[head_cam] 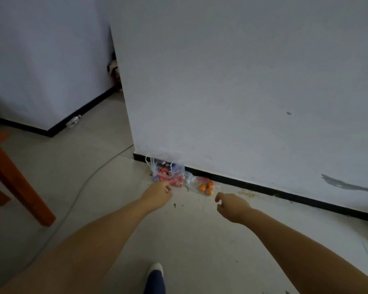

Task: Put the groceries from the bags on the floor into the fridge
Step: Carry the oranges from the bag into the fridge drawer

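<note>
Both hands, left [159,193] & right [232,205], loosely curled, empty, near two bags [168,169] w/ groceries on floor [200,240].

Pale tiled floor [106,187], two clear grocery bags [168,170], cable [81,187], plastic bottle [73,121]

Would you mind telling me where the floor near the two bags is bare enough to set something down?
Bare tile lies between the cable and the left hand, and right of the right hand along the baseboard. It is crowded where both bags sit.
</note>
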`<state>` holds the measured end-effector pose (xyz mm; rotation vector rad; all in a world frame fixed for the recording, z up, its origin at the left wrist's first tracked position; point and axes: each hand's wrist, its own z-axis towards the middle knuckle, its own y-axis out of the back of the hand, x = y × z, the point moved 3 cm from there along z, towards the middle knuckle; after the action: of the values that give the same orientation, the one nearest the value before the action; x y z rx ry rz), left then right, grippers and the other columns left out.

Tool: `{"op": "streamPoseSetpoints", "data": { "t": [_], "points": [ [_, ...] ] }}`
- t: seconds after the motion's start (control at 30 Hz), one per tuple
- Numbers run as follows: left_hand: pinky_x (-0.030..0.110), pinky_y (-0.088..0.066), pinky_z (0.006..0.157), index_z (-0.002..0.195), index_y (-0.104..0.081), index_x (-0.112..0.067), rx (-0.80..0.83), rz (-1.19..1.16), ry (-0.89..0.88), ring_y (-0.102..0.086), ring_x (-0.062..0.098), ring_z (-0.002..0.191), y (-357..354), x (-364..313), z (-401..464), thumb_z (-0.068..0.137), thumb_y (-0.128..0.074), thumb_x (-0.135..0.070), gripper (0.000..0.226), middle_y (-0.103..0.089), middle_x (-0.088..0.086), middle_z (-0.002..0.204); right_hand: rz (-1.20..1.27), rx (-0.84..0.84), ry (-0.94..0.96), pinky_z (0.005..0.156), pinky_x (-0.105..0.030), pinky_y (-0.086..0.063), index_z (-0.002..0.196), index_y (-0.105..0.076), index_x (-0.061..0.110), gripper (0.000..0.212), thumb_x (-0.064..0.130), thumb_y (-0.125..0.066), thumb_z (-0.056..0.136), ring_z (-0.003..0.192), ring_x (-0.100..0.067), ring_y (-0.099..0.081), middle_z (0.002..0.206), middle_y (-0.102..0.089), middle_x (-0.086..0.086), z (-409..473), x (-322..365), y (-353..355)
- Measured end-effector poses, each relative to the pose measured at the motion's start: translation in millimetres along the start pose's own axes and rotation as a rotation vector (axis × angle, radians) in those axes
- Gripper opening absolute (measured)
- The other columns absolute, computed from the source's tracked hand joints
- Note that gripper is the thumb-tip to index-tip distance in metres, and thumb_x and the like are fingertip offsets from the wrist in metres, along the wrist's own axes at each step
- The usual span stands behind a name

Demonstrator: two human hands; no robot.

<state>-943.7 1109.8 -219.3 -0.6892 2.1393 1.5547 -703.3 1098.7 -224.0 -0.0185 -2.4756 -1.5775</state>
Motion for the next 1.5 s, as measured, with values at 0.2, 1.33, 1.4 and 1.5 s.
{"op": "streamPoseSetpoints", "data": {
  "t": [0.2, 1.33, 1.4, 1.5],
  "points": [
    [0.029, -0.045, 0.077, 0.106, -0.064, -0.004, 0.128, 0.087, -0.092, -0.061, 0.03, 0.099, 44.7, -14.6, 137.3, 0.093, -0.048, -0.016, 0.024, -0.064, 0.016, 0.108, 0.066, -0.011, -0.099, 0.087, -0.036, -0.05, 0.128, -0.047, 0.017, 0.033, 0.025, -0.039, 0.097, 0.104, -0.026, -0.06, 0.121, -0.059, -0.01, 111.1, -0.9, 53.9],
    [0.034, -0.045, 0.088, 0.094, -0.057, -0.012, 0.543, 0.123, -0.065, -0.055, 0.021, 0.092, -467.3, 110.0, 756.5, 0.097, -0.045, -0.018, 0.014, -0.056, 0.009, 0.1, 0.331, 0.046, -0.283, 0.088, -0.028, -0.049, 0.106, -0.06, 0.024, 0.019, 0.021, -0.047, 0.093, 0.097, -0.017, -0.06, 0.107, -0.063, 0.0, 720.6, -286.1, -313.3],
    [0.034, -0.039, 0.101, 0.12, -0.056, -0.012, 0.503, 0.144, -0.159, -0.051, 0.026, 0.118, -507.9, 117.3, 784.9, 0.094, -0.047, -0.018, 0.028, -0.054, 0.01, 0.127, 0.319, -0.012, -0.24, 0.094, -0.033, -0.047, 0.109, -0.058, 0.027, 0.021, 0.027, -0.055, 0.088, 0.102, -0.019, -0.058, 0.111, -0.061, 0.0, 758.6, -296.4, -343.8],
    [0.036, -0.035, 0.105, 0.132, -0.05, -0.014, 0.477, 0.229, -0.256, -0.043, 0.027, 0.129, -543.0, 130.6, 795.5, 0.092, -0.05, -0.018, 0.04, -0.046, 0.008, 0.14, 0.304, -0.03, -0.246, 0.102, -0.038, -0.044, 0.12, -0.053, 0.029, 0.038, 0.029, -0.061, 0.083, 0.115, -0.021, -0.052, 0.124, -0.055, 0.001, 794.4, -308.1, -383.0]
  ]
}}
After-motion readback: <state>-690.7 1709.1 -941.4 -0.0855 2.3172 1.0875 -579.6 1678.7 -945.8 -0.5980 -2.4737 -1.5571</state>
